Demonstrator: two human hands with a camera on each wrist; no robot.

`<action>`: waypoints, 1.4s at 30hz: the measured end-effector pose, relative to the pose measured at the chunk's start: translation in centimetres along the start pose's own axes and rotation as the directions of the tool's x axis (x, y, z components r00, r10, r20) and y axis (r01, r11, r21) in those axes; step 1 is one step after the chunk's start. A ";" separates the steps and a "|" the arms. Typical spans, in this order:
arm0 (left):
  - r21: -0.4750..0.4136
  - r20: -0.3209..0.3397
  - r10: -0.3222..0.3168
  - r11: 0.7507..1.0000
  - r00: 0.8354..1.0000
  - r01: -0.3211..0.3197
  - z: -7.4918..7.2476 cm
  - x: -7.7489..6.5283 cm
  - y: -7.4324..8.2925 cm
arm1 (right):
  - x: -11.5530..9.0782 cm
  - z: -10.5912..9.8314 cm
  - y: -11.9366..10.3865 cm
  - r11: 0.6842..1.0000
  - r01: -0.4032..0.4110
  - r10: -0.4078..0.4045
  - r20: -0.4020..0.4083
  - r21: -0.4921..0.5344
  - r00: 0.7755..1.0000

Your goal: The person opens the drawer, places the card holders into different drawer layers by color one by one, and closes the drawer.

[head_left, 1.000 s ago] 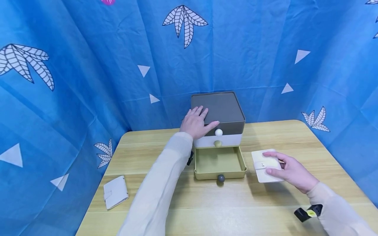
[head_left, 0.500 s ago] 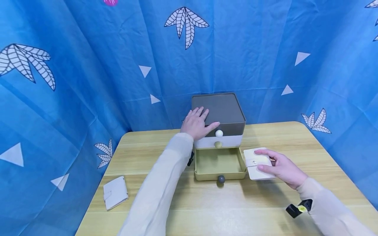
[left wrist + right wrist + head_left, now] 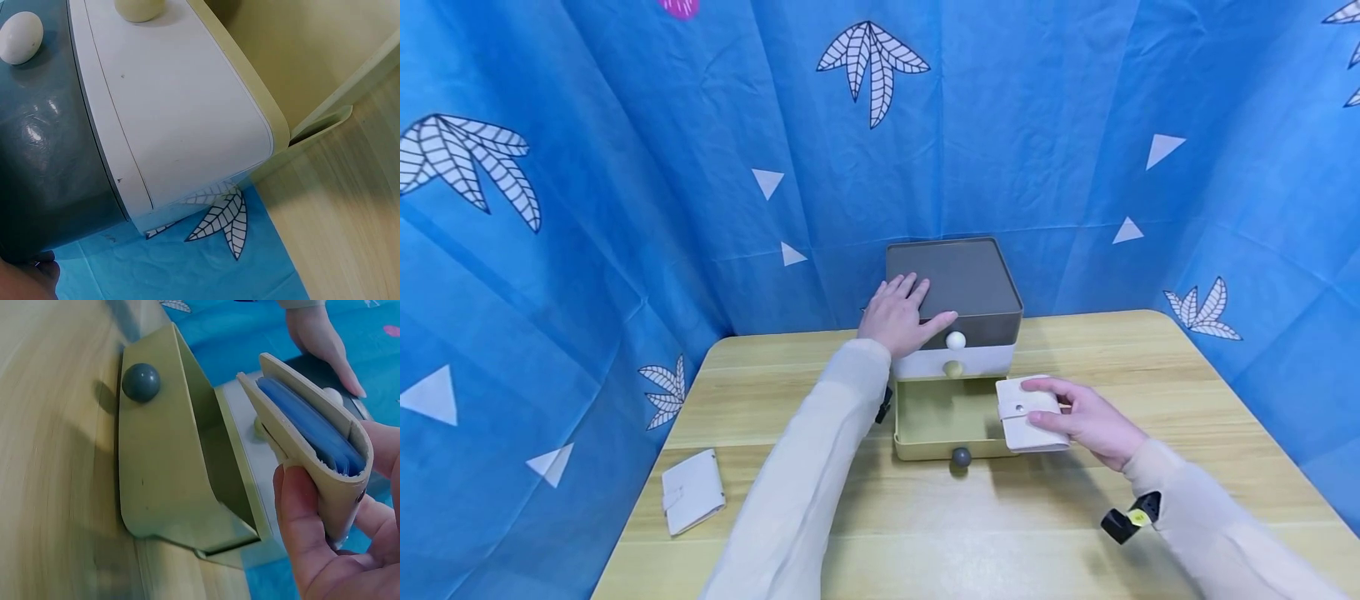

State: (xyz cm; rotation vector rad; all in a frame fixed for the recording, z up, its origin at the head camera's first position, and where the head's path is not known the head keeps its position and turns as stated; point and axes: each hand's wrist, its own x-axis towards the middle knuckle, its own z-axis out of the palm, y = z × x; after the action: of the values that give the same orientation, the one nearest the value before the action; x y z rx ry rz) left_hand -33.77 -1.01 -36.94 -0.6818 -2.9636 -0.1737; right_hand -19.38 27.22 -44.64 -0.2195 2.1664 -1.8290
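My left hand point(image 3: 895, 321) rests spread on the dark grey top of a small drawer unit point(image 3: 966, 279), thumb near the front edge. The unit's bottom drawer point(image 3: 917, 448), olive-yellow with a dark round knob point(image 3: 961, 456), stands pulled out, and its visible floor is bare. My right hand point(image 3: 1093, 421) pinches a white card holder point(image 3: 1026, 421) between thumb and fingers, over the drawer's right side. Clear bluish sleeves point(image 3: 309, 425) show between its covers in the right wrist view. The left wrist view catches just part of my left hand point(image 3: 28, 278) beside the unit.
Another white snap-strap card holder point(image 3: 692, 492) lies on the wooden table point(image 3: 925, 533) at the left. Blue patterned curtain point(image 3: 1037, 125) hangs behind and at both sides. The unit's upper drawers, with a white knob point(image 3: 955, 340) and a yellowish knob point(image 3: 952, 368), are closed.
My right hand has carried the card holder leftward, from beside the open drawer to over its right edge. My left hand has stayed on the unit's top.
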 end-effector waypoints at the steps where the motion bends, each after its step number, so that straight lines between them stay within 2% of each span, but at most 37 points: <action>1: 0.001 0.001 0.000 1.000 1.000 0.000 0.0 0.0 0.0 | 0.2 0.2 0.0 1.000 -0.005 0.005 0.001 0.004 1.000; 8: 0.009 -0.008 -0.003 1.000 1.000 0.003 0.1 0.0 0.0 | 1.4 1.3 -0.2 0.999 -0.010 0.008 0.027 0.046 1.000; 21: 0.015 -0.006 0.001 1.000 1.000 -0.001 0.0 0.1 0.0 | 3.7 2.6 0.0 0.983 -0.103 0.084 0.126 0.155 0.988; 32: 0.013 -0.015 -0.003 1.000 1.000 0.004 -0.1 0.1 0.0 | 5.9 4.0 0.2 0.974 -0.149 0.123 0.153 0.171 0.980; 42: 0.011 -0.015 -0.007 1.000 1.000 0.008 0.1 0.1 0.0 | 6.9 5.3 0.5 0.953 -0.212 0.177 0.171 0.214 0.969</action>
State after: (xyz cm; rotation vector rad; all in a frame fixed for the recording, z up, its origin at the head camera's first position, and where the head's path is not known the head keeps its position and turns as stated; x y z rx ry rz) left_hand -33.85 -1.01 -37.02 -0.6652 -2.9512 -0.1624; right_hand -24.18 20.27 -46.78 -0.0844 1.7875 -1.8657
